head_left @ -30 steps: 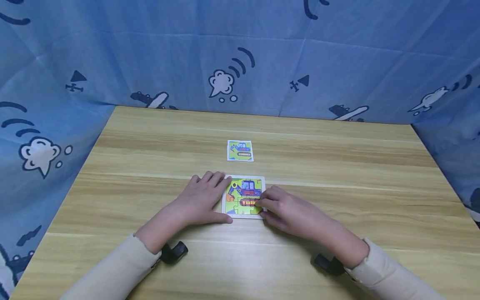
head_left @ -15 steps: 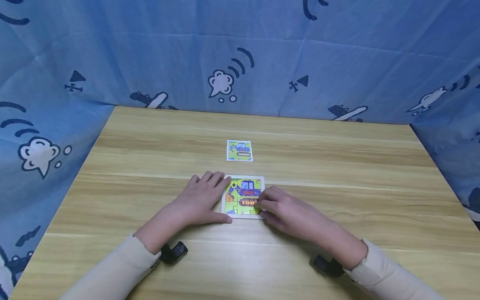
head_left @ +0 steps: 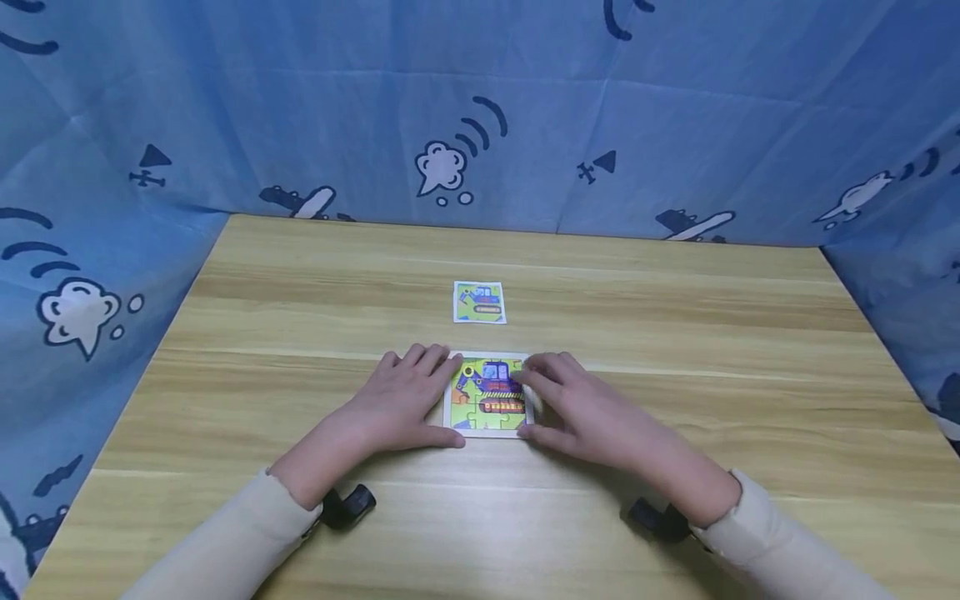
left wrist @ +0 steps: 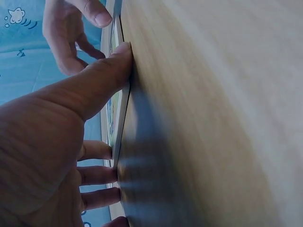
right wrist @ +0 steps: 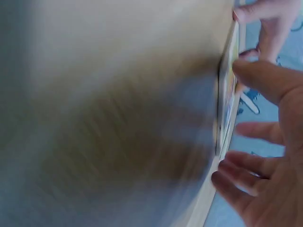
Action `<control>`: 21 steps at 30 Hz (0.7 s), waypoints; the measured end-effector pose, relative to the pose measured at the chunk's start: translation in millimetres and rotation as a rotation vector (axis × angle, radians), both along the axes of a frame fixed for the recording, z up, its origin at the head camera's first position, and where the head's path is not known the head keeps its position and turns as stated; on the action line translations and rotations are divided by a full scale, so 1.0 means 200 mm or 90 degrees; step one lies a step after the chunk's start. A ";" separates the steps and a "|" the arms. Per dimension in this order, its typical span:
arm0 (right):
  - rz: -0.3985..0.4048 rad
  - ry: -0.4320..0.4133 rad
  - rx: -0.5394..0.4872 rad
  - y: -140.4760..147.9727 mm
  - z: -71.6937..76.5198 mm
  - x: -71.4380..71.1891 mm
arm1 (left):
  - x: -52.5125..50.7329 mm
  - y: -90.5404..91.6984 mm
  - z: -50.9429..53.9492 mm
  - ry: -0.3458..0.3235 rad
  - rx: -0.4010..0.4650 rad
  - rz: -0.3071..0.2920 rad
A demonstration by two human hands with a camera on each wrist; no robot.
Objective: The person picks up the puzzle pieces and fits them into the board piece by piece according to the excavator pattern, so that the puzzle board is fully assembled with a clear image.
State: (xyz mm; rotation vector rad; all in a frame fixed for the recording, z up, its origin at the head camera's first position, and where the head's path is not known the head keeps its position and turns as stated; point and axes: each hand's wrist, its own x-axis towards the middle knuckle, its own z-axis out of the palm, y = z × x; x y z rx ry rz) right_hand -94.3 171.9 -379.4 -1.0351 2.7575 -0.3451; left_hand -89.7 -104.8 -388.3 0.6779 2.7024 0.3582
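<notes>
A jigsaw puzzle of a blue excavator (head_left: 487, 393) lies flat in its white-edged frame near the middle of the table. My left hand (head_left: 405, 400) rests along its left side, thumb at the near corner and fingers spread at the far corner. Over the right side is my right hand (head_left: 592, 412), its thumb by the near right corner and its fingertips by the far right part of the picture. In the right wrist view its fingers (right wrist: 260, 132) are spread and grip no loose piece. The hand hides part of the puzzle's right edge.
Beyond the puzzle lies a small square picture card (head_left: 480, 302) with the same excavator. The wooden table (head_left: 712, 333) ends at a blue printed cloth (head_left: 555, 117) behind and at the sides. Black cameras sit on both wrists.
My right hand has let go of the puzzle's lower right area. Its fingers have spread and shifted toward the far right part, uncovering the lower right piece. The left hand keeps its place.
</notes>
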 end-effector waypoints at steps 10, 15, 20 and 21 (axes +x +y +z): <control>-0.035 -0.086 0.035 -0.02 0.03 -0.08 | -0.03 -0.01 0.01 0.014 -0.011 -0.018; -0.044 -0.105 0.034 -0.07 0.03 -0.15 | -0.08 -0.04 0.02 0.031 -0.023 -0.012; -0.057 -0.120 0.032 -0.10 0.03 -0.21 | -0.12 -0.06 0.03 0.024 -0.019 0.003; -0.059 -0.121 0.030 -0.10 0.03 -0.22 | -0.12 -0.06 0.03 0.020 -0.019 0.005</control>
